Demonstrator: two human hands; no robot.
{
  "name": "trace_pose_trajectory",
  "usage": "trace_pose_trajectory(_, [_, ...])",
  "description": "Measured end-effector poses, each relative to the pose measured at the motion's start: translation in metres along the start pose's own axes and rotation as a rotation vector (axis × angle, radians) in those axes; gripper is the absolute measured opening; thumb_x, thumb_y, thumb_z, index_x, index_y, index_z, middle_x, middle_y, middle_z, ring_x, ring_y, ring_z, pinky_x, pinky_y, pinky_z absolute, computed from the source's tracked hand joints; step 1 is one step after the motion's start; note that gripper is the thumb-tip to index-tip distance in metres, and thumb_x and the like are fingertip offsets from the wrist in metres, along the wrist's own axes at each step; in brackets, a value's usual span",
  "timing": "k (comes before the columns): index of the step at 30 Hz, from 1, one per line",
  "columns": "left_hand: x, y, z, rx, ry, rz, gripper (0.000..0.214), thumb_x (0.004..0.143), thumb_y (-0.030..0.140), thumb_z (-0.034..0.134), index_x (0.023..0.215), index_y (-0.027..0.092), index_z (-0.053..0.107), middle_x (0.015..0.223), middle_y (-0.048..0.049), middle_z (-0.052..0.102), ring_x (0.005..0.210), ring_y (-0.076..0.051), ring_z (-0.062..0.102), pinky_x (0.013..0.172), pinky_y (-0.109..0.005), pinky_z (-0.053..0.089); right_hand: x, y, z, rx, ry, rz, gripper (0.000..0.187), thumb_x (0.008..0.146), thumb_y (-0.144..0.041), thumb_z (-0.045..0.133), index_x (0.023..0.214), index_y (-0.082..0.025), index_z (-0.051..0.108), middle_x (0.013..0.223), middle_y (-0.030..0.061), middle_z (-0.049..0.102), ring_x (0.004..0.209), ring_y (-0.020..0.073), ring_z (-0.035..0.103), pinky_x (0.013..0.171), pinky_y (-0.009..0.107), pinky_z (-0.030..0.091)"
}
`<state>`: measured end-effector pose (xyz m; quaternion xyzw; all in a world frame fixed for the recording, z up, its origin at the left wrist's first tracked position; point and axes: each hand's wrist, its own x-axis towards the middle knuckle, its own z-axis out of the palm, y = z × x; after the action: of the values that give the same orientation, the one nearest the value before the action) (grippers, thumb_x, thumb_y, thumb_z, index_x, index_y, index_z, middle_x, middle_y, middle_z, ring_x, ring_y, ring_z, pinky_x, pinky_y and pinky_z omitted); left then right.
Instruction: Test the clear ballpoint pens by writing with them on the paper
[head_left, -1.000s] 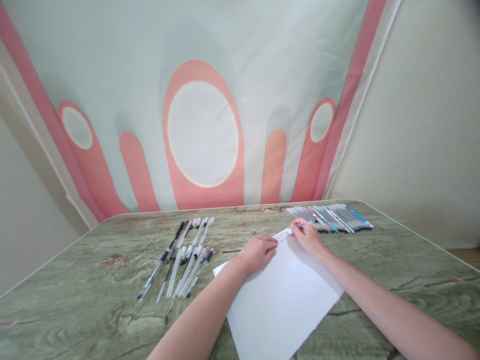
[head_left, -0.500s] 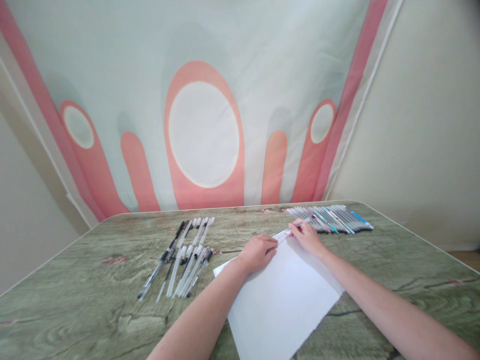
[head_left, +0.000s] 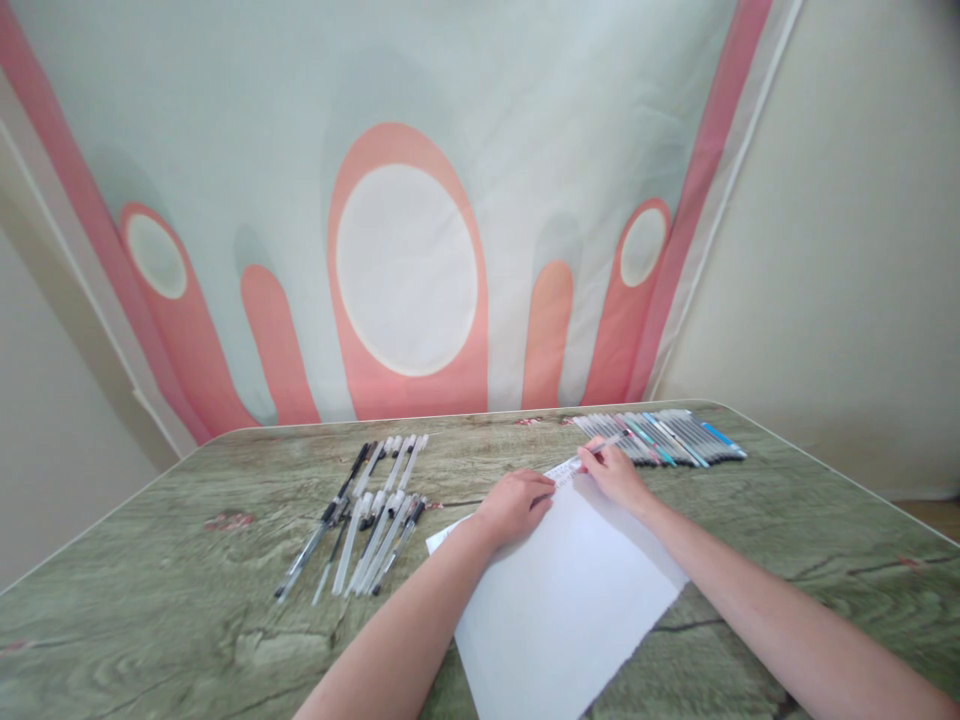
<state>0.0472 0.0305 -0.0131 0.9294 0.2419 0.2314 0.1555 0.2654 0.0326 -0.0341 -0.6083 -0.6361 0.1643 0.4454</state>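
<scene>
A sheet of white paper [head_left: 577,590] lies at a slant on the table, with small dark writing near its top edge. My right hand [head_left: 613,472] pinches a pen [head_left: 613,440] over that written strip, its upper end pointing up and to the right. On the upper left of the sheet rests my left hand [head_left: 517,505], fingers lying on the paper and slightly bent, holding nothing visible. The pen's tip is hidden by my right fingers.
Several pens and pen caps [head_left: 379,530] lie in a loose group to the left. At the back right is a row of pens or refills [head_left: 675,440], close beyond my right hand. The wood-patterned table [head_left: 150,560] ends at a patterned backdrop [head_left: 517,200].
Almost nothing differs. Both hands, the paper and the pen stay in about the same place, with only a tiny shift of the view.
</scene>
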Motion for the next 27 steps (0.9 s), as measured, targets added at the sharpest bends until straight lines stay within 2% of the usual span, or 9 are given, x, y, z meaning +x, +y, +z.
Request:
trace_pose_trajectory(10, [0.0002, -0.0005, 0.0009, 0.055, -0.004, 0.004, 0.027, 0.082, 0.025, 0.043, 0.100, 0.019, 0.061, 0.106, -0.0058, 0.061, 0.099, -0.018, 0.052, 0.090, -0.031, 0.039, 0.0010, 0.0026, 0.0004, -0.009, 0.011, -0.028, 0.022, 0.079, -0.037, 0.041, 0.069, -0.019, 0.049, 0.057, 0.0012, 0.060, 0.056, 0.0163, 0.058, 0.057, 0.027, 0.040])
trace_pose_trajectory(27, [-0.0002, -0.0006, 0.0001, 0.062, -0.006, 0.010, 0.027, 0.082, 0.024, 0.043, 0.101, 0.019, 0.061, 0.106, -0.0053, 0.061, 0.099, -0.018, 0.052, 0.090, -0.030, 0.038, 0.0010, 0.0023, 0.0015, 0.027, 0.016, 0.010, 0.023, 0.080, -0.039, 0.041, 0.070, -0.020, 0.049, 0.056, 0.0007, 0.059, 0.055, 0.0164, 0.058, 0.056, 0.027, 0.040])
